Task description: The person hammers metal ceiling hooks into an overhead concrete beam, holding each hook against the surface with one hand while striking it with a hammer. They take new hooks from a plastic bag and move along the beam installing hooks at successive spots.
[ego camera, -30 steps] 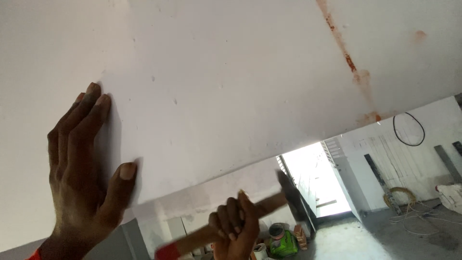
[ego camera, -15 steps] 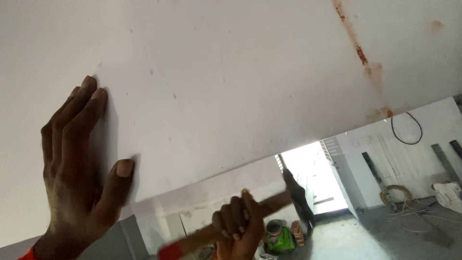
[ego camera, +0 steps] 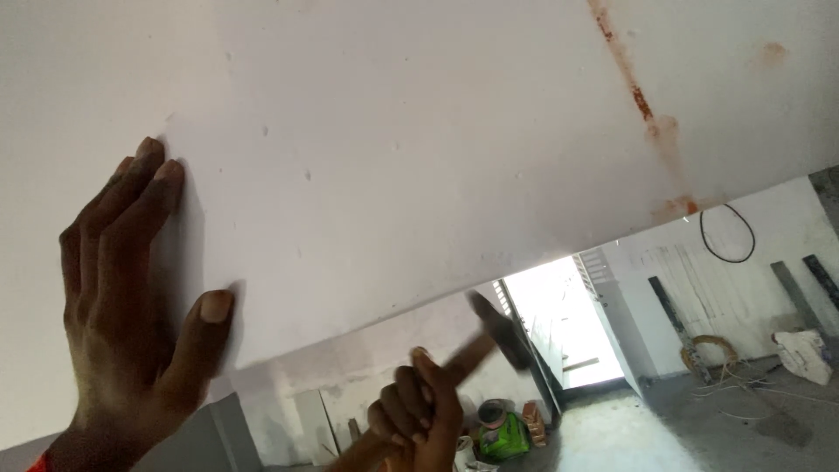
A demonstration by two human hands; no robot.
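Observation:
A wide white ceiling panel (ego camera: 419, 149) fills the upper part of the head view, with a rust-coloured streak (ego camera: 642, 100) at the right. My left hand (ego camera: 131, 297) is pressed flat against its underside at the left, fingers spread. Lower in the middle, my right hand (ego camera: 415, 419) grips the wooden handle of a hammer (ego camera: 485, 336). The hammer's dark head is raised just below the panel's front edge.
Beyond the panel lies a bare room with a bright open doorway (ego camera: 568, 328). A green bag and a bucket (ego camera: 498, 433) sit by the wall. A black wire loop (ego camera: 725, 232) hangs on the right wall, with coiled cable (ego camera: 708, 350) on the floor.
The hammer has swung upward, its head rising toward the panel edge, and the right hand has risen a little. The left hand stays flat on the panel.

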